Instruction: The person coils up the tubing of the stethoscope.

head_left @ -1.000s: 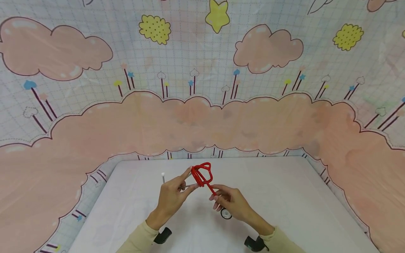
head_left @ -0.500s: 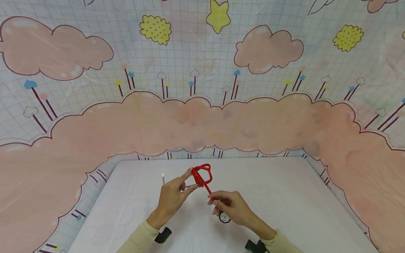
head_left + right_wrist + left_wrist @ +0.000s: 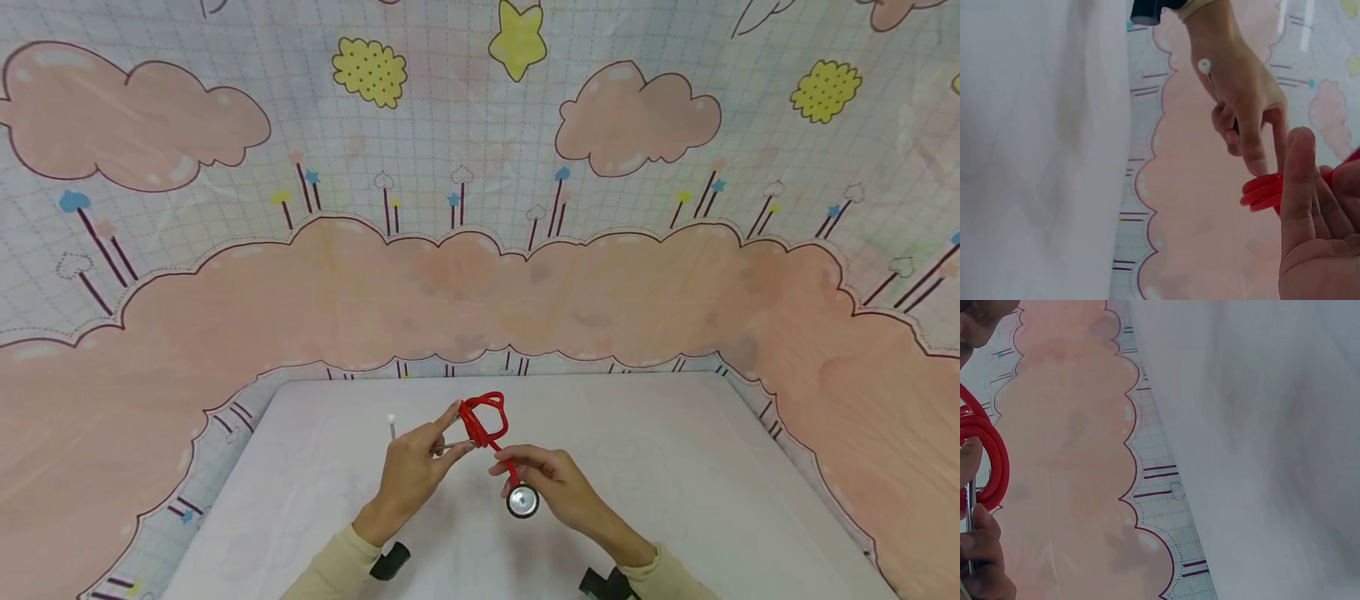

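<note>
A stethoscope with red tubing (image 3: 474, 427) wound into a coil is held above the table. My left hand (image 3: 408, 477) grips the coil and its metal ear tubes between thumb and fingers; one white eartip (image 3: 392, 420) sticks up behind the knuckles. In the left wrist view, the looped red tubing (image 3: 1001, 459) shows at the left edge. To the right, my right hand (image 3: 558, 487) holds the free tube end with its fingers, just above the round, black-rimmed chest piece (image 3: 522, 501), which hangs below them. In the right wrist view, a finger (image 3: 1299, 181) overlaps the coil.
Beneath both hands lies a white tabletop (image 3: 675, 467). A patterned cloth (image 3: 495, 292) with clouds and stars rises behind it. Dark wrist-worn devices (image 3: 390, 562) sit at both cuffs.
My right hand has slid down the tube towards its end, and the chest piece has swung left and turned its face to view. My left hand stays nearly in place with the coil.
</note>
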{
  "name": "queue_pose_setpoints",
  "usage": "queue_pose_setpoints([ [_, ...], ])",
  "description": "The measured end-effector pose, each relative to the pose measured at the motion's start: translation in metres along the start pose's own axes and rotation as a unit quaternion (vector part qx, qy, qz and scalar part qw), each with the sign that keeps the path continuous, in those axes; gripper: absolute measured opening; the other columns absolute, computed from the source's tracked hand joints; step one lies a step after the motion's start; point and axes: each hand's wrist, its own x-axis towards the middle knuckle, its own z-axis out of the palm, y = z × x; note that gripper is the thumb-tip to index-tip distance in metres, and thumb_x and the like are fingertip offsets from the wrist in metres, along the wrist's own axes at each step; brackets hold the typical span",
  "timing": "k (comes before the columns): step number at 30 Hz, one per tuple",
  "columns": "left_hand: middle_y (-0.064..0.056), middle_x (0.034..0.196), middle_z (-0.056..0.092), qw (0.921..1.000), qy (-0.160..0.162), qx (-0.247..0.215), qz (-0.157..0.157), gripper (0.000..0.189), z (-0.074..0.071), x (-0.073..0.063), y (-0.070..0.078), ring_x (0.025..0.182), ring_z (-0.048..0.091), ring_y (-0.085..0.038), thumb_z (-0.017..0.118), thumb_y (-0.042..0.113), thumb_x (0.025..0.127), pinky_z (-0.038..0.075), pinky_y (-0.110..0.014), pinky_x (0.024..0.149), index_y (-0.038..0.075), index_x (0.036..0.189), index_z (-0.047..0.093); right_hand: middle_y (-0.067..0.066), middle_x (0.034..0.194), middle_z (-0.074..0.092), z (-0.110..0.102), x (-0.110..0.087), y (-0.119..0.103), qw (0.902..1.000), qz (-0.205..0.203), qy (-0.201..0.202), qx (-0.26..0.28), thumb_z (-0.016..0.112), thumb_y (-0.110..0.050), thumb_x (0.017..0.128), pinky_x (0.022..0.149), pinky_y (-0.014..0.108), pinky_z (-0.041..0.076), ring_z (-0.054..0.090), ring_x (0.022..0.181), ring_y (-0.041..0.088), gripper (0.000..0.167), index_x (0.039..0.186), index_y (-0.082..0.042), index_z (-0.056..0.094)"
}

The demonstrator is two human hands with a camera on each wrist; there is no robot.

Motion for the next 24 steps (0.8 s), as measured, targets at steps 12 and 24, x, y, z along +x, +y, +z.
queue_pose_setpoints([
  [12, 0.009, 0.059, 0.047, 0.9998, 0.001, -0.012, 0.017, 0.065, 0.001, -0.001, 0.009, 0.058, 0.035, 0.000, 0.084, 0.032, 0.074, 0.036, -0.012, 0.050, 0.016, 0.134, 0.063, 0.024, 0.093, 0.071, 0.005, 0.000, -0.005, 0.9960, -0.047, 0.067, -0.036, 0.053, -0.006, 0.099, 0.060, 0.032, 0.059, 0.069, 0.074, 0.018, 0.021, 0.115, 0.002, 0.064],
  [24, 0.008, 0.058, 0.052, 0.9988, 0.012, -0.006, 0.047, 0.067, 0.005, -0.003, 0.018, 0.056, 0.042, -0.003, 0.086, 0.030, 0.072, 0.035, -0.011, 0.051, 0.017, 0.134, 0.063, 0.013, 0.062, 0.052, 0.006, -0.001, -0.009, 0.9853, -0.035, 0.144, -0.086, 0.053, -0.008, 0.100, 0.049, 0.022, 0.045, 0.047, 0.058, 0.003, 0.017, 0.090, -0.001, 0.065],
])
